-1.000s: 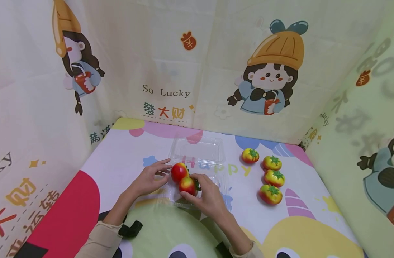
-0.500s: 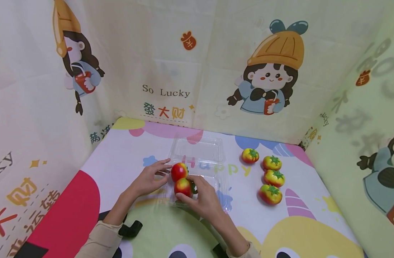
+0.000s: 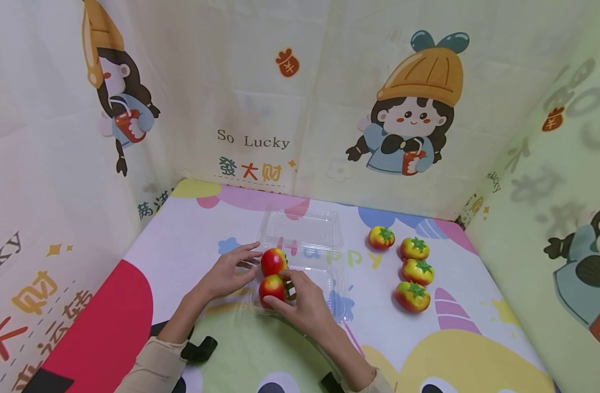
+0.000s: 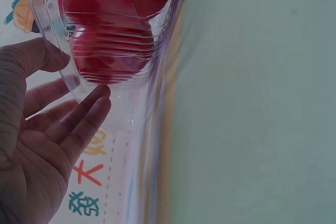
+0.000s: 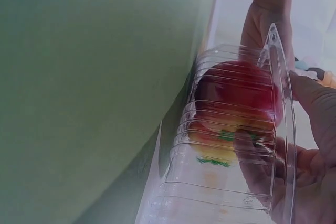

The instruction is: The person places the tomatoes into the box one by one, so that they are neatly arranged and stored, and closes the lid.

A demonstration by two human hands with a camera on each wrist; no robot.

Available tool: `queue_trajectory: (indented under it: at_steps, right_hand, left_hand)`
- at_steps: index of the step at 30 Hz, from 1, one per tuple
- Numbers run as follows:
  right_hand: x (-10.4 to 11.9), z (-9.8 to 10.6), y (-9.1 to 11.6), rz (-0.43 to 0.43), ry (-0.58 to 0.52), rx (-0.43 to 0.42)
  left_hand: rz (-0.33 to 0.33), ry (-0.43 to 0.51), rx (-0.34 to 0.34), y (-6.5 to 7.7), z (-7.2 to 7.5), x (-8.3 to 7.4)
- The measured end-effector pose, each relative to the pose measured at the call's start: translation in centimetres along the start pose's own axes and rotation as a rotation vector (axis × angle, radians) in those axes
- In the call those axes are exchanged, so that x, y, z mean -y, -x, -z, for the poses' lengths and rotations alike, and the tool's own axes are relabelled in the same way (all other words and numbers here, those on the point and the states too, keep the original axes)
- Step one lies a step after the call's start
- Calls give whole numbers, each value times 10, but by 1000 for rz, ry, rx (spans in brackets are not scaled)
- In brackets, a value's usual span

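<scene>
On the cartoon-printed table cover (image 3: 182, 240), walled in by printed curtains (image 3: 329, 109), your clear plastic clamshell box (image 3: 304, 240) lies open, its lid half farther from you and its tray half nearer. Your right hand (image 3: 307, 300) is over the tray's near left corner with fingers curled round a red-and-yellow tomato (image 3: 272, 288), pinching it as it sits low inside the tray; through the ribbed wall in the right wrist view you see the same tomato (image 5: 236, 114) with its green calyx turned downward. Your left hand (image 3: 226, 273) rests at the tray's left edge, fingers spread and straight, the tips touching the plastic wall (image 4: 79, 85) just beside a second tomato (image 3: 273, 260) that already lies in the tray, touching the one you hold. To the right, well apart from the box, four more tomatoes (image 3: 414, 268) sit loose on the cover.
</scene>
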State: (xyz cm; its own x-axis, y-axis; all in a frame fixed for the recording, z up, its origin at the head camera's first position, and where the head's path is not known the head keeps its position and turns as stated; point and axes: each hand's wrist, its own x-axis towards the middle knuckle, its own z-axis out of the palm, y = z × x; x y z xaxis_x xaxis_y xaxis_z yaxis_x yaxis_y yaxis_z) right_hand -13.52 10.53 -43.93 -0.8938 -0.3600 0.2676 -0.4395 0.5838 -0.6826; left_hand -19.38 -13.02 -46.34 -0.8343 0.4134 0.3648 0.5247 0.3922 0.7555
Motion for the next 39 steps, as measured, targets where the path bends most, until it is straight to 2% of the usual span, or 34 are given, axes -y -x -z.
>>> queue_trajectory:
  at_steps: [10, 21, 30, 39]
  right_hand:
    - [-3, 3, 1, 19, 32, -34]
    - [-15, 22, 6, 56, -3, -125]
    - [-25, 33, 12, 93, 19, -229]
    - [-28, 41, 15, 93, 41, -253]
  left_hand:
    - [-14, 8, 4, 0, 0, 0]
    - [-3, -26, -34, -4, -2, -2]
    - [45, -6, -131, -6, -10, -3]
    - [64, -15, -328, -9, -25, -5]
